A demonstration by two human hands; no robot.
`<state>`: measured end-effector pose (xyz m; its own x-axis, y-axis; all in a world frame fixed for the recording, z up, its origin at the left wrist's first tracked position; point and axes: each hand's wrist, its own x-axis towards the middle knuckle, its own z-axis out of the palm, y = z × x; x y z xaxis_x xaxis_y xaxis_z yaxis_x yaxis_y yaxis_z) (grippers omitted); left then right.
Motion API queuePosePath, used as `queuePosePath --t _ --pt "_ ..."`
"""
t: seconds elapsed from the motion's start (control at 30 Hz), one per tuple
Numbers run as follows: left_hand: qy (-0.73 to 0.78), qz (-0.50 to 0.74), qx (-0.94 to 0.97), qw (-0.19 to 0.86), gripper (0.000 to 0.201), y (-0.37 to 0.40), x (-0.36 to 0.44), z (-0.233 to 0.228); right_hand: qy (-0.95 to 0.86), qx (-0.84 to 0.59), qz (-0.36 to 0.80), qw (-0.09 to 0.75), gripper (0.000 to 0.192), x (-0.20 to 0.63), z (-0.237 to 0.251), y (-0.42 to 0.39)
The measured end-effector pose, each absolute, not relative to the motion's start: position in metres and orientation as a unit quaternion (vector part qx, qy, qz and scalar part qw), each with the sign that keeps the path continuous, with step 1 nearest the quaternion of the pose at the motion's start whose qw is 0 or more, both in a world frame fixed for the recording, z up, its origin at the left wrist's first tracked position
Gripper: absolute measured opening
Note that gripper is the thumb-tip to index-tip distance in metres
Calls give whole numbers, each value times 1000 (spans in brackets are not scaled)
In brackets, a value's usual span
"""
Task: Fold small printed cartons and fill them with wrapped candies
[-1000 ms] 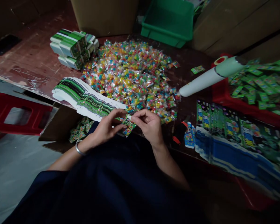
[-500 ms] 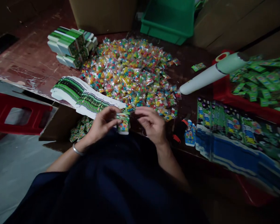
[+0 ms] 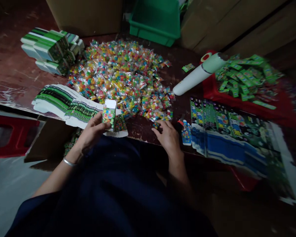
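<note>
My left hand (image 3: 93, 132) is closed on a small green printed candy box (image 3: 109, 116), held upright with its white top flap raised. Beneath it, a flat unfolded carton (image 3: 120, 126) lies at the table's front edge. My right hand (image 3: 168, 137) is at the near edge of a large heap of clear candy bags (image 3: 123, 79). Its thumb and fingers close around one small bag of coloured candies (image 3: 156, 125), partly covered by the fingers. Left of the heap, a fanned row of flat green cartons (image 3: 64, 102) reaches toward my left hand.
Banded carton bundles (image 3: 49, 49) stand back left, a green bin (image 3: 155, 26) behind. On the right are a white roll (image 3: 197, 77), a red crate (image 3: 219, 95) of green packets, a blue box (image 3: 186, 133) and flat printed sheets (image 3: 232, 144). An open cardboard box (image 3: 46, 138) sits below left.
My right hand has left the box and moved to the candy heap's near edge. My left hand keeps the box, whose top flap now shows raised. The view has shifted right.
</note>
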<state>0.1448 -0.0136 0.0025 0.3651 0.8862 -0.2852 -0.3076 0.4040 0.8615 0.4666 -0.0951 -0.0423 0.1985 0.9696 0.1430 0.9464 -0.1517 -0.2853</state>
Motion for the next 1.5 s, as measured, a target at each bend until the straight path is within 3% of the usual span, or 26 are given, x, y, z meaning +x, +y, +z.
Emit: queuePosePath --t 0.17,0.3,0.4,0.53,0.7,0.8,0.97,1.17,1.33,1.5 --pt "377 338 437 744 41 -19 158 -2 -640 -734 -15 228 21 463 -43 -91" --pt "394 302 542 678 33 -22 160 -6 -545 -724 -38 421 18 444 -26 -88" --pt "396 277 608 631 33 -23 165 -7 -495 -675 43 546 18 418 -5 -86" --pt "383 271 652 596 30 -27 170 -4 -572 -626 120 517 12 389 20 -79" --pt "368 311 615 624 25 -30 172 -2 -681 -591 104 419 11 380 29 -66" --pt "378 347 560 650 31 -31 174 0 -689 -560 134 440 11 379 25 -63" --pt "367 414 501 666 61 -34 174 5 -612 -549 259 507 28 373 3 -68" --pt "330 399 511 686 41 -33 173 4 -586 -538 295 529 40 359 -18 -74" --pt "316 376 508 708 33 -33 174 5 -626 -547 205 517 8 357 -9 -70" --pt "320 414 497 692 38 -36 176 1 -598 -532 214 560 8 354 -7 -65"
